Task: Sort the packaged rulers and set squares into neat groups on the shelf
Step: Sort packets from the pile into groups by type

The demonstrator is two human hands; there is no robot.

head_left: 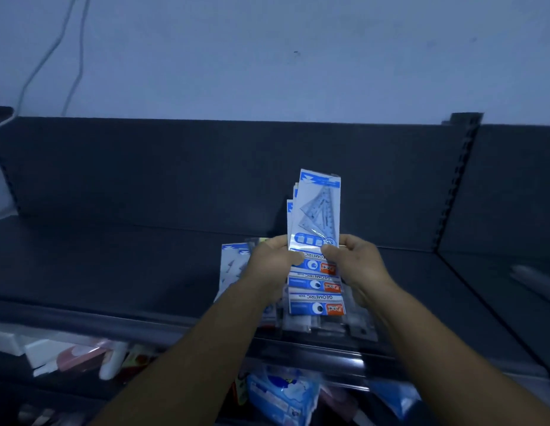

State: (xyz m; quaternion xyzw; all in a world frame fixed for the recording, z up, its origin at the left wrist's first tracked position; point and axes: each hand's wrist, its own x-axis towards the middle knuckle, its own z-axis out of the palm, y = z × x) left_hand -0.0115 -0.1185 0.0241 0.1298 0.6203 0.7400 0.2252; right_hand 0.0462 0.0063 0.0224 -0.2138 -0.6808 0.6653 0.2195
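Both of my hands hold a fanned stack of packaged set squares [316, 210] upright above the dark shelf [129, 256]. My left hand [273, 262] grips the stack's left lower edge with its thumb on the front. My right hand [356, 265] pinches the right lower edge of the top pack. Below the hands, overlapping blue "GEOMETRIC" packs [316, 298] fan down toward me. Another white and blue pack [232, 269] lies on the shelf, partly hidden behind my left wrist.
The shelf's dark back panel [206, 173] rises behind the stack, with a slotted upright post [458, 179] at the right. A lower shelf holds white and pink items [68, 355] at left and blue packets [283, 392] in the middle. Cables [74, 72] hang on the wall.
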